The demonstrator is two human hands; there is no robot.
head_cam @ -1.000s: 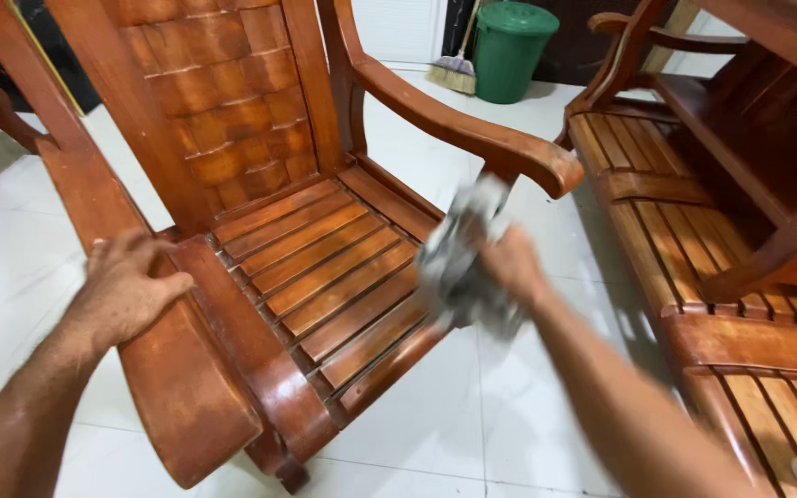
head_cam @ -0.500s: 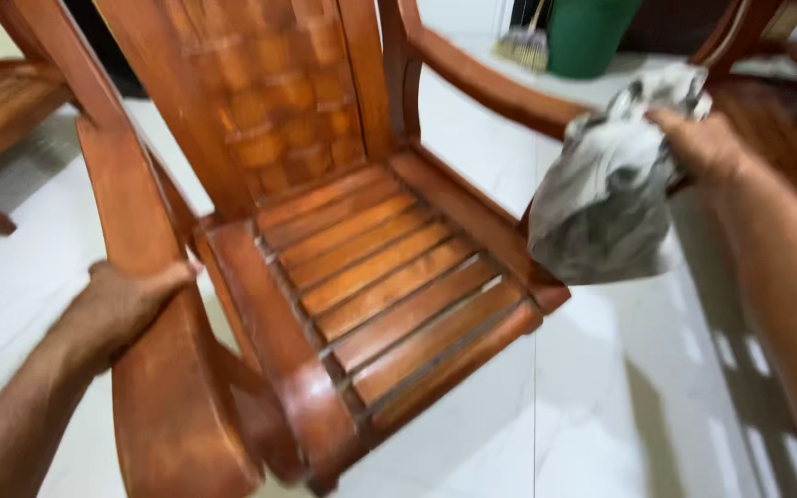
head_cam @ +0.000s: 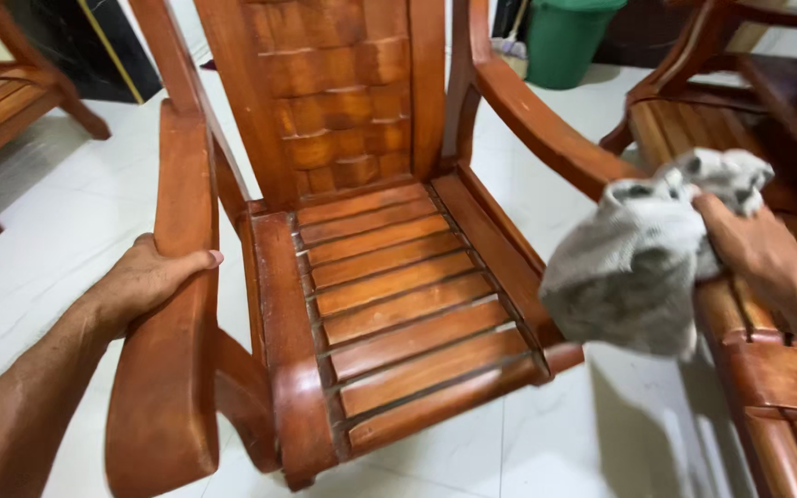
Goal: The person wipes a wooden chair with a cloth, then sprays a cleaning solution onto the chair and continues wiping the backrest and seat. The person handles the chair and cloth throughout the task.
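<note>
Since 0.5 s ago: grey cloth (head_cam: 634, 263) lower, now over the chair's right armrest (head_cam: 546, 129), clutched in right hand (head_cam: 754, 244). Left hand (head_cam: 145, 277) still grips left armrest (head_cam: 172, 304). Count: one wooden armchair (head_cam: 389, 277), one cloth, one green bin (head_cam: 565, 37).

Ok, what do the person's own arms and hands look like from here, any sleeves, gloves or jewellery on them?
Both are bare. The left hand wears no glove, and no ring shows on its visible fingers; its forearm is uncovered down to the frame edge, with some hair on it, no sleeve or watch. The right hand is also ungloved, with a bare wrist and no sleeve in view. No markings show on either.
</note>
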